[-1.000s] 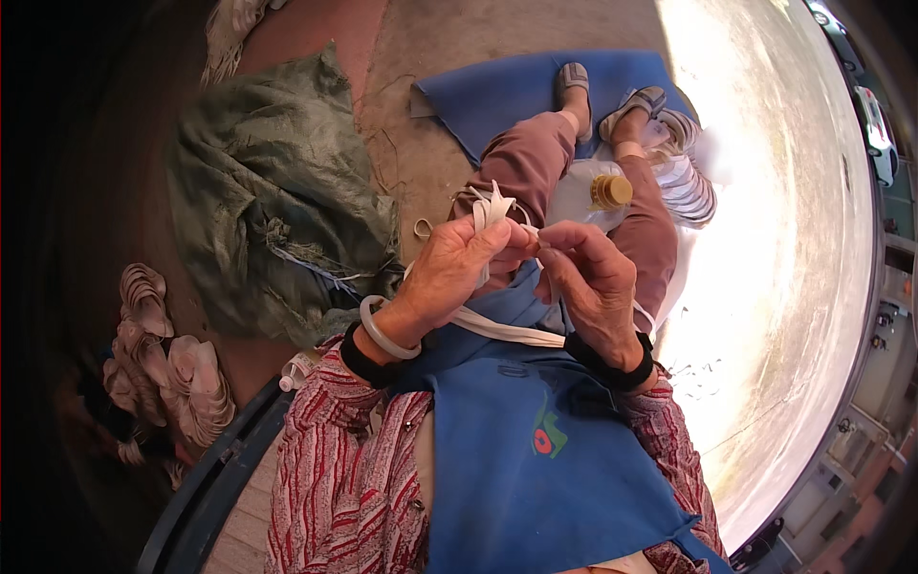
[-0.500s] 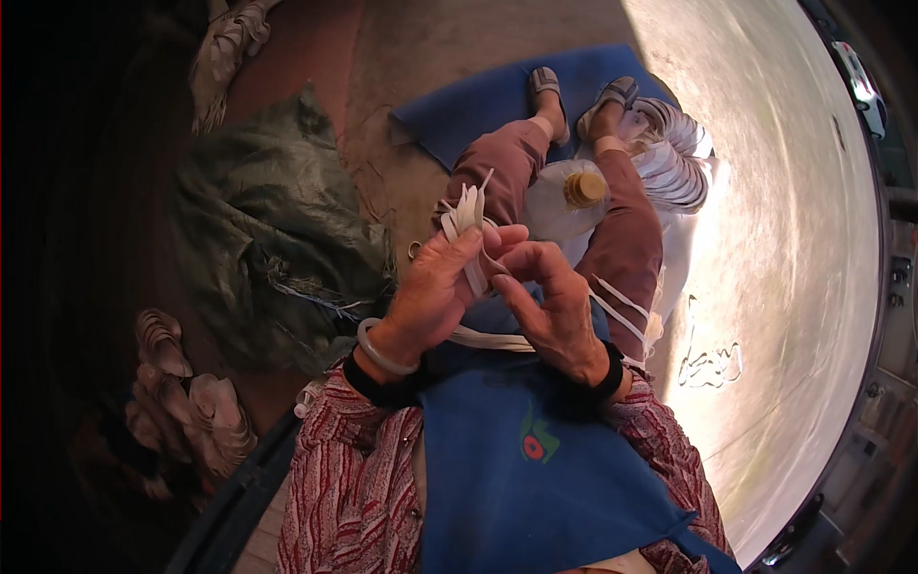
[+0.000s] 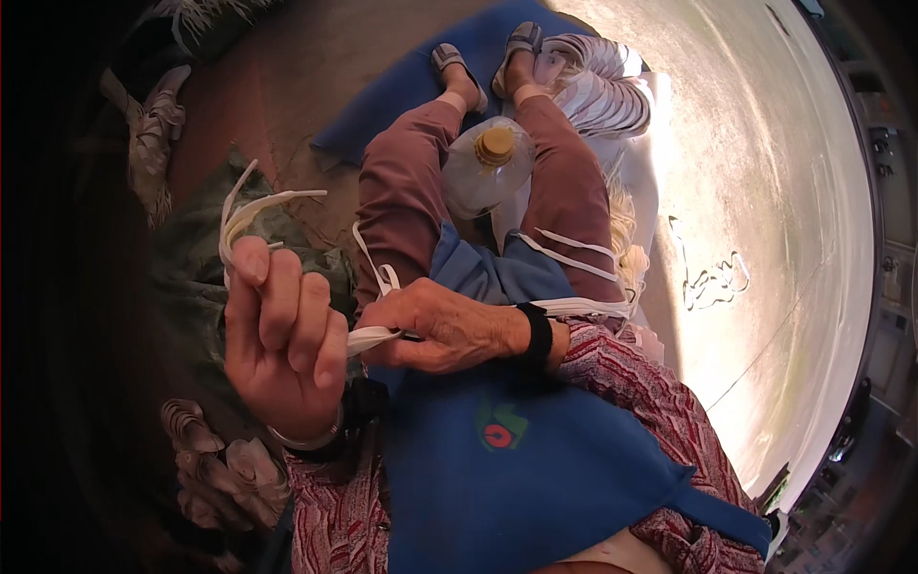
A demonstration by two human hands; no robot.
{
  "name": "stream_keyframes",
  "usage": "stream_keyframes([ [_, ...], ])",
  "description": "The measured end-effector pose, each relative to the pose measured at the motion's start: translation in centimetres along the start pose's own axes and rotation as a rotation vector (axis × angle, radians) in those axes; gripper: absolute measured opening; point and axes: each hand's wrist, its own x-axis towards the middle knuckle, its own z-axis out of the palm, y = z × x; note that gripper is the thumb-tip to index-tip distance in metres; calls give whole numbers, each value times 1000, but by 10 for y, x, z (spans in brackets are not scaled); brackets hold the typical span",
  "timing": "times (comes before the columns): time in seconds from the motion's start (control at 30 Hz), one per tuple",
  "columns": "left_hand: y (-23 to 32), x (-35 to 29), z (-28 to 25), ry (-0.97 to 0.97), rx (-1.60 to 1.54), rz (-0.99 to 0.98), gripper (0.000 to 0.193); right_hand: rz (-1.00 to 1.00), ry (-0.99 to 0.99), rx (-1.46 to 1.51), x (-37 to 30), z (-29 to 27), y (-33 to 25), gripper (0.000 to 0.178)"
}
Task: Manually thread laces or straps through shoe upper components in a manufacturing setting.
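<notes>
Left hand [image 3: 287, 335] now farther left, closed around white strips [image 3: 371, 339]

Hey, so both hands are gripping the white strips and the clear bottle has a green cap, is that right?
Not quite: in the head view, the cap on the clear bottle is yellow, not green. The left hand and right hand do grip the white strips.
</notes>
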Motion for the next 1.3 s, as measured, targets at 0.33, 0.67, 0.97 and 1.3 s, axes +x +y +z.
stream_keyframes([
  [0.33,181,-63,-124,227,211,315,21,654,409,-179,-189,-135,-106,17],
  [0.67,128,-68,-241,844,393,205,19,1278,637,-761,-392,-148,-62,24],
  [0.97,94,-84,-309,1025,348,183,33,1643,808,-653,-517,-97,15,33],
  [1.3,102,-87,-292,1229,1048,-543,48,1198,942,-666,-407,-141,64,44],
])
